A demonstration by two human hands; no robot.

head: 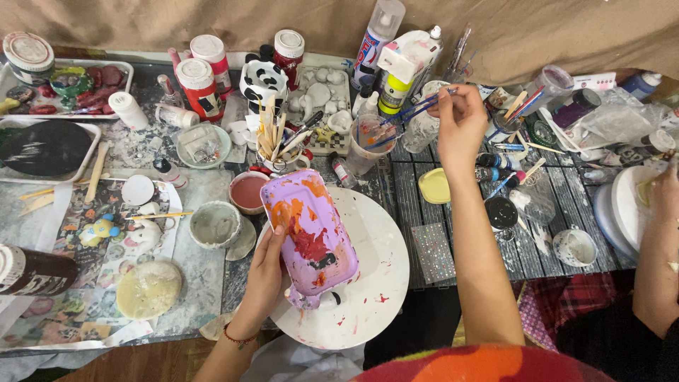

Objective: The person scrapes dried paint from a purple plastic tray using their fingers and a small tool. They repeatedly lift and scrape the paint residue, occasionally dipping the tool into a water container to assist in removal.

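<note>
Where the worktable (205,283) runs under a tan cloth backdrop (141,21), its near-left corner carries printed paper sheets (71,311), a dark bottle (35,270) lying on its side and a pale round disc (148,289). Along the far-left edge sit a white tray of red painted pieces (71,81) and a tray with a black oval (44,148). Toward the middle of the far edge stand red paint bottles with white caps (200,86), a black-and-white spotted mug (263,79) and a cup of wooden sticks (277,145). The left hand (265,272) is clamped on the near-left edge of a purple painted piece (310,237), smeared orange and red, tilted over a white turntable (375,283) at the table's near middle. The right hand (461,117) is pinched together on thin brushes (417,108) dipped in a clear plastic cup (371,141) near the far edge. A yellow lid (434,186) lies just right of the turntable. At the right edge, another person's arm (658,269) rests beside white plates (626,209).
</note>
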